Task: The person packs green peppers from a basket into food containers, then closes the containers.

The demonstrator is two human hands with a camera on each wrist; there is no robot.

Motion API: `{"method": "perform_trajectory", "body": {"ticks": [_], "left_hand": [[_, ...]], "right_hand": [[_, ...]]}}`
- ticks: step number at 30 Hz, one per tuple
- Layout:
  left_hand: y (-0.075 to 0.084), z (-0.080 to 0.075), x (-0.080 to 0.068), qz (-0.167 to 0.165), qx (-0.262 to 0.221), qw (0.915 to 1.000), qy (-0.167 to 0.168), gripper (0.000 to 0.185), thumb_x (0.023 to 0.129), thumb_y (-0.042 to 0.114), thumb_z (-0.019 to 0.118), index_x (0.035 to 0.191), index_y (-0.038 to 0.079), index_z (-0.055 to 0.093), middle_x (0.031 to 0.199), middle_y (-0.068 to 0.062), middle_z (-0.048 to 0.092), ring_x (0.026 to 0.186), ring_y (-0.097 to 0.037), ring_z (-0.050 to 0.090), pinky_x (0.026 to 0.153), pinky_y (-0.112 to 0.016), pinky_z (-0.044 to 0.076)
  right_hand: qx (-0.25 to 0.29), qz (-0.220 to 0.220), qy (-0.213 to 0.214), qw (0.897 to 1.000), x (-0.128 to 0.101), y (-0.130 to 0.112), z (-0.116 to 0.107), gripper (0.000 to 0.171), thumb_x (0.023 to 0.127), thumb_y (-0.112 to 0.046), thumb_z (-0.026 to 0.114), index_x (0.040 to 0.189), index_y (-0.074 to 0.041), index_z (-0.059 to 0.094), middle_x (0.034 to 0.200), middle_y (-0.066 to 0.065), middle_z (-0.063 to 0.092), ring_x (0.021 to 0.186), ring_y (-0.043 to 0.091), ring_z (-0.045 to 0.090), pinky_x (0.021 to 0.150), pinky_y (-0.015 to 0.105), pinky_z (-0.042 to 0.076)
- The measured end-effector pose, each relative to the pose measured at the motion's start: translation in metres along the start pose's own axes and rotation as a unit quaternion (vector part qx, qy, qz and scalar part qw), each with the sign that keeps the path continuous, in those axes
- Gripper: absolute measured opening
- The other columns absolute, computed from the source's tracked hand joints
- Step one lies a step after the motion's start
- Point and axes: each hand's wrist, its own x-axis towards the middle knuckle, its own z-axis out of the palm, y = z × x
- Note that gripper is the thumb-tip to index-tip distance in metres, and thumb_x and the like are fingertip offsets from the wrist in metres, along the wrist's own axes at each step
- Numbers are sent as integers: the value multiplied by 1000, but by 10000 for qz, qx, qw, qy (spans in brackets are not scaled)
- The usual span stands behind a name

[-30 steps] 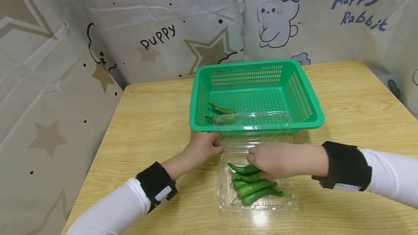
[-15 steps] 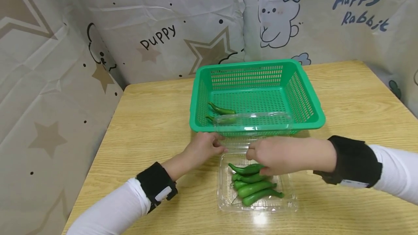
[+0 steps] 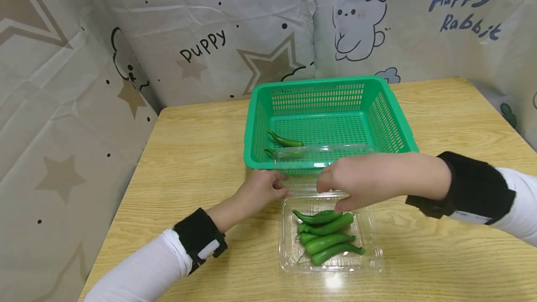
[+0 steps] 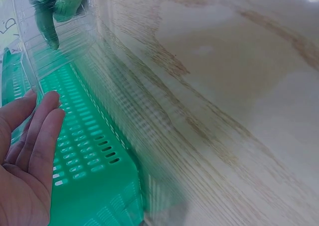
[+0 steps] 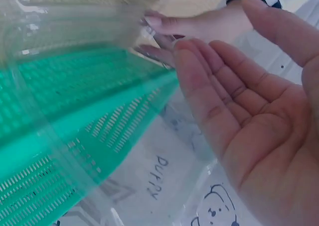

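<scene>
Clear thin plastic is what I'm dealing with — the clamshell tray point(image 3: 331, 264) of green chili peppers point(image 3: 325, 236) is sitting on the wooden table point(image 3: 189, 153), just in front of the green basket point(image 3: 260, 125). My left hand point(image 3: 262, 190) is resting relaxed fingers on the propped lid point(image 3: 323, 153); my right hand point(image 3: 361, 185) is hovering flat and holding nothing. I'm guessing it's light, flimsy and slippery — best gripped at the rim, not mid-panel.

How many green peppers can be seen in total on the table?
7, as far as visible: two in the green basket, at its front left, and about five piled in the clear tray, e.g.. Others may hide beneath the pile.
</scene>
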Motion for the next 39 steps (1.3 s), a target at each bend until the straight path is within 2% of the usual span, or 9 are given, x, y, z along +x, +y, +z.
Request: {"method": "perform_trajectory", "body": {"ticks": [6, 16, 23, 27, 33, 39], "left_hand": [[0, 0, 0, 64, 14, 10000, 34, 27, 81, 12, 73, 101, -5, 69, 73, -6, 70, 58, -2, 54, 50, -18, 42], [-4, -3, -6, -13, 86, 9999, 68, 28, 81, 13, 74, 101, -6, 68, 74, -7, 71, 59, -3, 56, 52, -18, 45], [-3, -2, -4, 108, 149, 9998, 14, 29, 82, 14, 73, 103, -5, 68, 78, -8, 71, 64, -7, 61, 55, -18, 47], [-3, -1, -4, 89, 92, 9999, -10, 28, 82, 13, 73, 103, -5, 67, 77, -8, 71, 65, -9, 63, 55, -17, 47], [-1, -1, -5, 105, -36, 9999, 44, 27, 82, 10, 73, 103, -6, 67, 77, -9, 70, 64, -10, 62, 53, -18, 46], [-3, 0, -5, 93, -245, 9996, 93, 27, 82, 8, 72, 103, -8, 66, 86, -12, 70, 71, -14, 64, 56, -18, 48]], "right_hand": [[170, -181, 346, 9991, -4, 3, -14, 23, 87, -22, 69, 107, -12, 64, 95, -9, 62, 86, 8, 56, 74, 26, 50], [362, -383, 625, 9967, -1, 5, -35, 26, 87, -26, 69, 108, -13, 64, 100, -8, 64, 90, 10, 61, 79, 28, 52], [1090, -716, 757, 9886, -4, 12, -55, 26, 89, -29, 67, 109, -13, 64, 102, -6, 65, 89, 5, 64, 80, 25, 53], [1304, -872, 812, 9843, -4, 17, -62, 23, 89, -26, 66, 108, -12, 64, 101, -4, 66, 88, 3, 65, 80, 24, 53], [1285, -918, 1123, 9811, -4, 26, -75, 22, 88, -23, 68, 107, -12, 65, 100, -3, 67, 87, 4, 66, 80, 25, 54], [1403, -937, 1317, 9768, 2, 40, -87, 20, 90, -14, 65, 108, -7, 65, 102, 0, 67, 88, 7, 66, 81, 25, 53]]}}
